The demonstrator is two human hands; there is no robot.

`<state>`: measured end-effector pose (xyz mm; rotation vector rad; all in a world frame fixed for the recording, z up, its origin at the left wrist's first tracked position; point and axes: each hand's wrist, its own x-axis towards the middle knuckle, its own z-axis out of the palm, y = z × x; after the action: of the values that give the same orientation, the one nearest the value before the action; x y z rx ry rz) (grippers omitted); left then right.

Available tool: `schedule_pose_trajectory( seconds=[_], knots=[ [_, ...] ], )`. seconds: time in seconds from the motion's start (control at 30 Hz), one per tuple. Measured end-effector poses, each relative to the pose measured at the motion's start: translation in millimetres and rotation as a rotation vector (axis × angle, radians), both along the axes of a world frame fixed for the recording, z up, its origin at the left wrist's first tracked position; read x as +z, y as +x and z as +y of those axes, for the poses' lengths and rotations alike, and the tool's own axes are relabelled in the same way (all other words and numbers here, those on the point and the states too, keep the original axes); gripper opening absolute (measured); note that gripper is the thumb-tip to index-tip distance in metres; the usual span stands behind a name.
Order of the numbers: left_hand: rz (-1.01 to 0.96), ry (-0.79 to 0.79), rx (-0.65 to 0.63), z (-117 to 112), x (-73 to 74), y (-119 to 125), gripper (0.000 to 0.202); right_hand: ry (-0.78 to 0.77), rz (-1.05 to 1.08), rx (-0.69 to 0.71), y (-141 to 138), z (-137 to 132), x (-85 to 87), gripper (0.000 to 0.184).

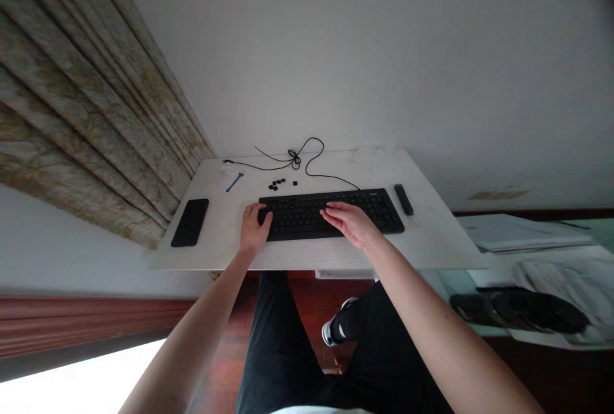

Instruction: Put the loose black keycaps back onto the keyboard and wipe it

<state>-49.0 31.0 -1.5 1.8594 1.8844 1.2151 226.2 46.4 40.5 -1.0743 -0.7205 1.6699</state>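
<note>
A white desk (215, 235) against a pale wall, a black keyboard (302, 219) lying lengthwise across it.
The left hand (252, 230) cups the keyboard's left end and the right hand (349, 222) lies on its middle keys, both grips open, holding nothing; loose black keycaps (277, 184) sit just above, nearer the left hand.

White desk (432, 235) with black keyboard (378, 209), smartphone (190, 222), loose keycaps (277, 184), blue plastic tool (235, 182), tangled black cable (294, 159), slim black bar (403, 199)
</note>
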Motion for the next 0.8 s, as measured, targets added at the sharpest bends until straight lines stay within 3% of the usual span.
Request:
schedule_pose_trajectory(
  seconds=[0.17, 0.37, 0.53, 0.8],
  knots=[
    [0.047, 0.000, -0.010, -2, 1.0, 2, 0.020, -0.019, -0.155, -0.019, 10, 5, -5.7, 0.025],
    [0.066, -0.001, -0.047, -4, 2.9, 5, 0.022, 0.052, -0.137, -0.032, 7, 11, -3.1, 0.018],
    [0.059, -0.008, -0.040, -4, 2.4, 4, 0.022, 0.094, -0.342, 0.164, -15, 23, 7.9, 0.014],
    [0.074, 0.017, -0.045, -2, -0.9, 3, 0.023, 0.356, -0.852, 0.480, -60, 64, 13.7, 0.010]
  ],
)
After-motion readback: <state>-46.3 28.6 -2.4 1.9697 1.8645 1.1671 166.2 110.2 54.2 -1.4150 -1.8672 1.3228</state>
